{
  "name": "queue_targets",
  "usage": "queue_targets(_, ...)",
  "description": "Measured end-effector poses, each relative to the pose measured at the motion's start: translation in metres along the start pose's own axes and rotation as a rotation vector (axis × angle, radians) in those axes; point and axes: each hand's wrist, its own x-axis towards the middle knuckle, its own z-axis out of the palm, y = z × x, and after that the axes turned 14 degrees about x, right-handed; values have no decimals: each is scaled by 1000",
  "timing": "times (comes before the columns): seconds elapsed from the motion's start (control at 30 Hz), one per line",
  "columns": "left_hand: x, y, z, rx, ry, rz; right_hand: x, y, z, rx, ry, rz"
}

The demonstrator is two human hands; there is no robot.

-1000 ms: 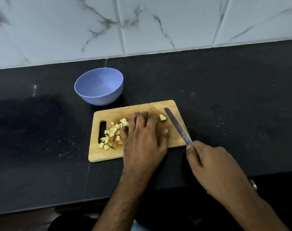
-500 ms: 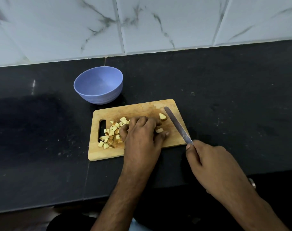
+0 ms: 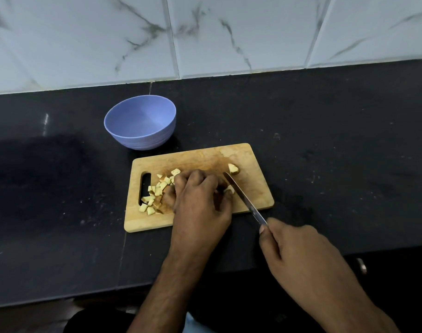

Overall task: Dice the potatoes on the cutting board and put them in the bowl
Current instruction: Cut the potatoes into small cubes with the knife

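A potato piece [image 3: 230, 189] is pinned mid-board by the curled left hand [image 3: 200, 200]; a knife [image 3: 244, 199] (gripped by the right hand [image 3: 299, 251]) is laid diagonally just beside it, toward the cutting board [image 3: 258, 188]'s right edge.

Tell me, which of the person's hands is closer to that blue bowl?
Left. The left hand lies on the cutting board just in front of the blue bowl; the right hand holds the knife off the board's near right corner.

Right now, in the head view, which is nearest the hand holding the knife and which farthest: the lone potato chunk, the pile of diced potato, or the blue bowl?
From the right hand:
1. Lone potato chunk, board's far right.
2. Diced potato pile, board's left, by the handle slot.
3. Blue bowl, beyond the board, far left.
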Motion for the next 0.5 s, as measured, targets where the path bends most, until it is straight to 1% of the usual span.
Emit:
queue_targets(0.13,3,0,2,-7,4,-31,-4,-5,2,33,8,19)
queue_targets(0.33,1,-1,3,-13,24,-18,-6,-14,-2,-22,17,14)
queue_targets(0.5,2,-1,5,0,17,-19,-3,-21,-5,-23,-60,55)
